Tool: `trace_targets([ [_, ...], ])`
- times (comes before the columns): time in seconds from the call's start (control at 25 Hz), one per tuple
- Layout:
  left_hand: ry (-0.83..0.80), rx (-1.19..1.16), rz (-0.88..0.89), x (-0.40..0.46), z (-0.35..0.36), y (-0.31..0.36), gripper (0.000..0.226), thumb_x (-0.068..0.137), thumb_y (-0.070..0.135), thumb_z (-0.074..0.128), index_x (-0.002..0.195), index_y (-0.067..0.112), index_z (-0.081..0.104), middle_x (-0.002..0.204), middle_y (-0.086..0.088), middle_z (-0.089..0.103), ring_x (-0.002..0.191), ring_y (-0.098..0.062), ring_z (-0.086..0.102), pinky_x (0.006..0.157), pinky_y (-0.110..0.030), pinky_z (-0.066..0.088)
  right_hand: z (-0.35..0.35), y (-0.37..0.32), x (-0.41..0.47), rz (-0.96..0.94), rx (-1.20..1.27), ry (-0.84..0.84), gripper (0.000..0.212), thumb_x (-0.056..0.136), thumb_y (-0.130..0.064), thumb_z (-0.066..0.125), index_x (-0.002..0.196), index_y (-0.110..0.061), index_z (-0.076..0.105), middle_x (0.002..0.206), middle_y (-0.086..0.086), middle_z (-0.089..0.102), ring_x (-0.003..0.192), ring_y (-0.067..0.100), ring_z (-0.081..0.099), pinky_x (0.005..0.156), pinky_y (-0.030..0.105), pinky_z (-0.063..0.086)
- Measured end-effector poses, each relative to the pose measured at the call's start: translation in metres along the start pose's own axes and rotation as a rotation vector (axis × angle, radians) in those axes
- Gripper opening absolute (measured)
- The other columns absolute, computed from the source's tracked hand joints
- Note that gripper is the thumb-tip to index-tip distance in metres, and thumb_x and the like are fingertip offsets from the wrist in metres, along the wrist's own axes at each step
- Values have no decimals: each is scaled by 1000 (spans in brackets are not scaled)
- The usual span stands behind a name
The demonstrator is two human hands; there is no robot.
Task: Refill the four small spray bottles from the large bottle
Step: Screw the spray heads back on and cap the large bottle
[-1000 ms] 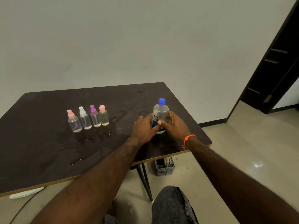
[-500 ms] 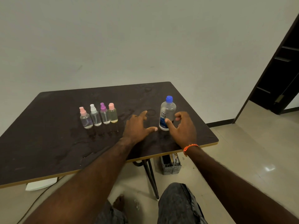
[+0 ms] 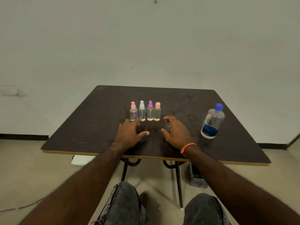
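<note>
Several small clear spray bottles stand in a row on the dark table (image 3: pixel 90 120): pink-capped (image 3: pixel 133 111), white-capped (image 3: pixel 142 111), purple-capped (image 3: pixel 150 111) and a yellowish one with a pink cap (image 3: pixel 157 111). The large clear bottle (image 3: pixel 212 121) with a blue cap and blue label stands upright at the right, apart from both hands. My left hand (image 3: pixel 129 133) hovers just in front of the row, fingers spread, its fingertips close to the two leftmost bottles. My right hand (image 3: pixel 176 131), fingers loosely curved and holding nothing, is in front of the rightmost small bottle.
The table's near edge (image 3: pixel 146 157) runs just behind my wrists. A grey slotted basket (image 3: pixel 197 179) stands on the floor under the right side, a white object (image 3: pixel 82 159) under the left. My knees are below the table. A wall lies behind.
Both hands let go of the large bottle and moved left to the row of small bottles. The view swung left, so the large bottle now sits at the right.
</note>
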State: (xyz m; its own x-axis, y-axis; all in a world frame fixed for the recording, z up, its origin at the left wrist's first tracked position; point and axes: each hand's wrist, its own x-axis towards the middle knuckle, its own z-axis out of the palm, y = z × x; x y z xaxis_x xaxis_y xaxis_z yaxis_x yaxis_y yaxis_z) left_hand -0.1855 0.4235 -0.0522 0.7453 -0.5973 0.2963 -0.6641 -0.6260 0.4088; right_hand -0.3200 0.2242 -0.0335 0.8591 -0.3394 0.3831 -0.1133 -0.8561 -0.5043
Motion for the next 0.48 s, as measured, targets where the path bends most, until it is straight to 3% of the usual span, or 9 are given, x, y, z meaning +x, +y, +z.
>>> trace_targets([
  [0.16,13,35,-61,3,-10,-26,69,86,69,69,140,27,58,127,3,68,125,-23,53,103,-47,41,19,-5,17,-3,-13,-39,53,86,-36,68,134,-24,48,130,-4,59,111,15,60,94,39,53],
  [0.32,120,-58,-155,21,-15,-34,50,78,61,82,106,28,56,102,10,60,105,-16,55,97,-43,44,25,3,43,44,33,-33,60,83,-36,72,136,-24,46,134,-3,57,116,17,58,96,45,52],
  [0.4,162,-118,-199,34,-17,-38,65,71,61,88,116,27,55,109,10,60,109,-17,55,98,-44,45,26,6,61,115,109,-4,70,79,-36,77,140,-24,43,138,-1,55,118,18,57,97,45,52],
  [0.48,115,-175,-237,50,-17,-44,88,67,62,90,137,24,52,125,8,64,124,-20,52,105,-48,41,25,10,80,225,221,-33,88,76,-31,84,148,-21,35,145,1,50,121,20,56,100,40,51],
])
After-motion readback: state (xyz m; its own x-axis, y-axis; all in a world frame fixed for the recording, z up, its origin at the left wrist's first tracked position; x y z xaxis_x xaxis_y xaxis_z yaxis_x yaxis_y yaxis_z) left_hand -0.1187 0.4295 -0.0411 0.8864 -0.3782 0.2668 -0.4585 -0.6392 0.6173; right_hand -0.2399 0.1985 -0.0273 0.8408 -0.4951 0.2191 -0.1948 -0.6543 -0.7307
